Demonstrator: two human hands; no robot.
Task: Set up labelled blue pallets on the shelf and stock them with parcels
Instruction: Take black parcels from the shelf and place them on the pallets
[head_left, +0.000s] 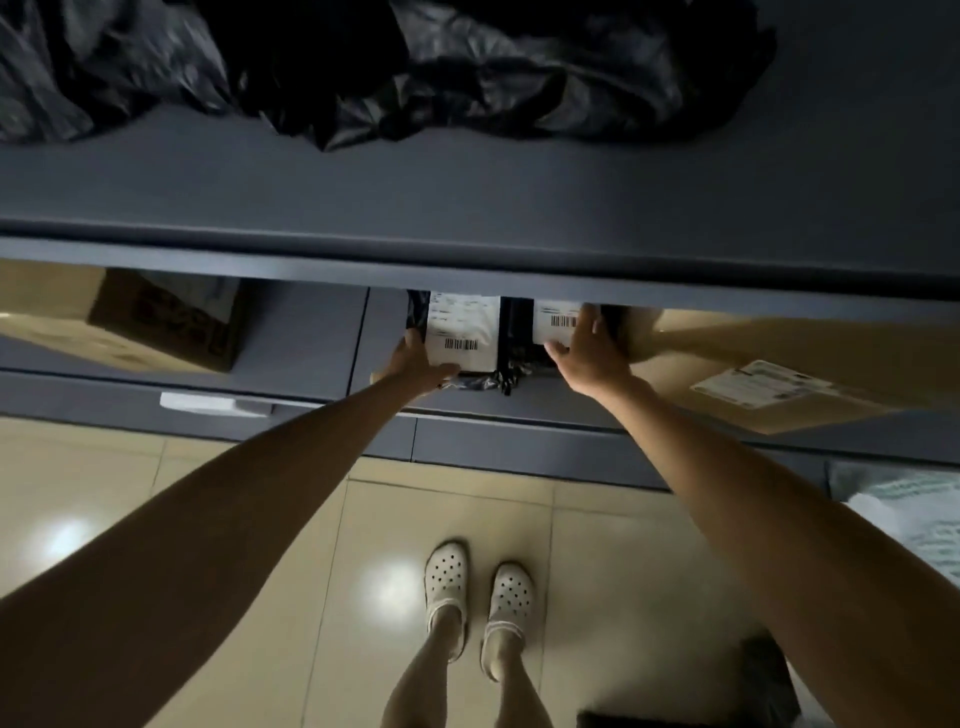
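Note:
Two black plastic parcels with white barcode labels stand side by side on the lower shelf (311, 343), partly hidden under the upper shelf's edge. My left hand (415, 364) grips the lower left corner of the left parcel (460, 332). My right hand (587, 348) lies against the right parcel (558, 319), fingers spread over its label and right side. No blue pallet is in sight.
Black plastic bags (415, 67) lie heaped on the upper shelf (467, 202). A cardboard box (119, 322) sits at the lower shelf's left, a large labelled carton (779, 374) at its right. A white tag (215, 404) is on the shelf's front edge. My feet stand on tiled floor (156, 499).

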